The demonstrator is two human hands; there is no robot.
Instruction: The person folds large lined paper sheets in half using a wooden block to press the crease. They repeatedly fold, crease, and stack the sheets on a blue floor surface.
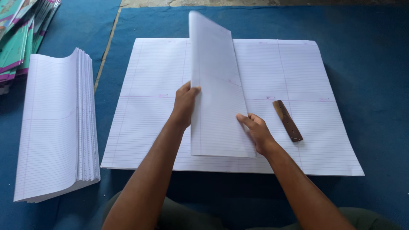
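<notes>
- Both forearms reach forward from my lap over the blue floor mat (366, 85).
- Left hand (184, 104) pinches the left edge of a folded ruled sheet (215, 93), thumb on top.
- Right hand (255, 132) grips its lower right edge, fingers curled.
- Folded sheet is long, narrow, white, lined, tilted up above the stack of big ruled sheets (145, 127).
- Brown wooden ruler (288, 120) lies on the stack, just right of my right hand.
- Pile of folded sheets (55, 127) sits well left.
</notes>
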